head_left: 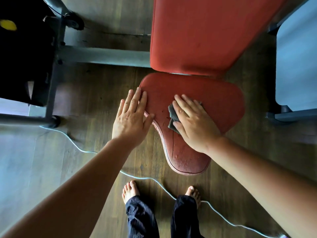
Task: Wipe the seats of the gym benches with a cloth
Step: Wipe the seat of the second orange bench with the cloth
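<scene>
A worn red bench seat (221,103) lies just below me, with the red back pad (205,35) rising beyond it. My right hand (193,121) presses flat on a small grey cloth (173,117) in the middle of the seat; most of the cloth is hidden under the palm. My left hand (132,115) rests flat with fingers spread on the seat's left edge, holding nothing. The narrow front end of the seat is cracked and scuffed.
A grey metal frame bar (103,56) runs left from the bench to a black weight stack (25,52). A pale cable (151,178) snakes across the wooden floor by my bare feet (130,191). Another grey frame (291,115) stands at the right.
</scene>
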`<state>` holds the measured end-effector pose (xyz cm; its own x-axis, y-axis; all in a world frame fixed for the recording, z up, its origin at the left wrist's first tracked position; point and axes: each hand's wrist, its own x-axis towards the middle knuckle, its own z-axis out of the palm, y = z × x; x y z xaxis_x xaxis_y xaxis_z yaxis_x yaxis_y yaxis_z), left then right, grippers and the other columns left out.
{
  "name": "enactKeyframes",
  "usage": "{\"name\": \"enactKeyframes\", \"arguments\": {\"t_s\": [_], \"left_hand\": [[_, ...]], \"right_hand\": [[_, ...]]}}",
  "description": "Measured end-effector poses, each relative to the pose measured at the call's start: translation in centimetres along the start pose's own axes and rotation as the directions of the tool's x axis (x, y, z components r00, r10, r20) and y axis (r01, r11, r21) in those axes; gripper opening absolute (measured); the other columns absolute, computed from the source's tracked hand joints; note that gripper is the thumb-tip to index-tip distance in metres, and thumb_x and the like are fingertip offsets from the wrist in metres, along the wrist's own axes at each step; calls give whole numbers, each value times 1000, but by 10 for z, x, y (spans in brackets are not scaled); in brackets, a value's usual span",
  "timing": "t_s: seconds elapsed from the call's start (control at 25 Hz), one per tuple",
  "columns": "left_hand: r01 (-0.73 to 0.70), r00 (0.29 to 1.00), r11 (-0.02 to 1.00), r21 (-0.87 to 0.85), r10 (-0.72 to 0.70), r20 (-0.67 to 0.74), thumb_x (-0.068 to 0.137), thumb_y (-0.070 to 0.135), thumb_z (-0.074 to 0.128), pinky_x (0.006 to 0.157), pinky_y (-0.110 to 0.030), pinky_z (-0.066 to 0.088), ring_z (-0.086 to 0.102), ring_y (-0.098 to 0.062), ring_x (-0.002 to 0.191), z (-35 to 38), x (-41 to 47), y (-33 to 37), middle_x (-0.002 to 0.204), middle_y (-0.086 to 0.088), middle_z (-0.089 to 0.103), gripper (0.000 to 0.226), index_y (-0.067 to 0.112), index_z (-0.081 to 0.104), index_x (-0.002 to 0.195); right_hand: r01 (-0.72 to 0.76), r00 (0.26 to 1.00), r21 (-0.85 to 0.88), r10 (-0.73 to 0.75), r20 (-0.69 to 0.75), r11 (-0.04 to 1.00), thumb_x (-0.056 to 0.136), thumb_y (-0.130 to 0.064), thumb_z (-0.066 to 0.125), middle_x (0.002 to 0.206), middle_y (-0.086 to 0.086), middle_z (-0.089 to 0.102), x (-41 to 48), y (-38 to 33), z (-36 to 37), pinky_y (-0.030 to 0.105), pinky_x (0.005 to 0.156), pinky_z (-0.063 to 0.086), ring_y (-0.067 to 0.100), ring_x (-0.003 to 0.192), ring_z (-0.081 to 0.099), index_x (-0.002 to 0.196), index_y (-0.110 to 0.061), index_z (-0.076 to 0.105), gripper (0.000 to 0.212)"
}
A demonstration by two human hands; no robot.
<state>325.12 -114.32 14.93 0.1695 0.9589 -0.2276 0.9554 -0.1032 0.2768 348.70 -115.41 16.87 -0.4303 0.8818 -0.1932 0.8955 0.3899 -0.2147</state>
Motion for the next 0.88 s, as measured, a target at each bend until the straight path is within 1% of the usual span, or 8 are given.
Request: {"name": "enactKeyframes", "arguments": {"t_s": [0.24, 0.4, 0.48, 0.56, 0.64, 0.68, 0.8, 0.88], "left_hand": [[35, 999, 999, -36, -34, 4, 105, 61, 31, 131, -41, 5, -3, -18, 162, 5, -6, -5, 175, 0, 4, 79, 18, 7, 166], [30, 999, 996, -87, -31, -17, 105, 59, 37, 131, -42, 10, 0, -18, 162, 7, -6, -8, 175, -1, 9, 80, 15, 10, 166], [17, 1000, 995, -102, -18, -19, 104, 61, 38, 131, -41, 11, 1, -18, 162, 9, -7, -12, 175, -1, 10, 83, 15, 10, 166], [5, 1000, 994, -106, -6, -7, 101, 65, 37, 131, -41, 11, 1, -19, 162, 11, -8, -15, 174, -3, 11, 87, 14, 8, 166], [15, 1000, 992, -124, -14, 9, 99, 68, 37, 131, -42, 12, 1, -20, 162, 13, -8, -18, 174, -5, 12, 92, 12, 8, 166], [28, 1000, 991, -133, -26, 15, 98, 68, 39, 131, -42, 12, 1, -20, 162, 13, -10, -19, 174, -5, 12, 93, 12, 7, 165], [40, 999, 984, -174, -39, 13, 98, 64, 46, 131, -43, 15, 2, -19, 162, 17, -14, -18, 174, -4, 12, 93, 14, 8, 166], [33, 999, 979, -201, -35, -4, 97, 63, 50, 131, -43, 16, 5, -20, 162, 17, -14, -16, 174, -5, 14, 94, 13, 10, 166]], "right_hand": [[-96, 995, 7, 97, -22, 995, 104, -35, 37, 169, 9, 28, 127, -16, -14, 46, 126, 17, 28, 156, 25, 157, -7, 35, 60], [113, 993, -6, -113, 20, 994, 102, -39, 38, 169, 9, 27, 54, -22, 4, 49, 127, 20, 29, 156, 25, 156, -6, 36, 63], [156, 988, -9, -156, 18, 988, 102, -39, 35, 169, 7, 26, 52, -16, 6, 48, 127, 22, 28, 156, 25, 157, -7, 36, 63], [54, 997, -8, -54, -47, 999, 104, -37, 35, 169, 7, 27, 107, -21, -4, 49, 126, 22, 29, 156, 25, 157, -8, 36, 61], [-102, 994, 1, 102, -28, 995, 104, -37, 39, 169, 6, 28, 150, -32, -12, 47, 126, 18, 28, 156, 25, 157, -9, 36, 59], [-120, 992, 15, 120, -27, 993, 104, -37, 41, 168, 6, 29, 152, -38, -13, 46, 126, 16, 28, 156, 25, 156, -9, 37, 60], [82, 996, 2, -82, -35, 997, 99, -40, 47, 166, 5, 34, 95, -49, 12, 47, 125, 19, 28, 154, 29, 154, -10, 42, 63], [140, 990, 14, -140, -32, 990, 99, -40, 48, 166, 4, 34, 99, -40, 10, 47, 125, 20, 28, 154, 29, 154, -11, 43, 62]]}}
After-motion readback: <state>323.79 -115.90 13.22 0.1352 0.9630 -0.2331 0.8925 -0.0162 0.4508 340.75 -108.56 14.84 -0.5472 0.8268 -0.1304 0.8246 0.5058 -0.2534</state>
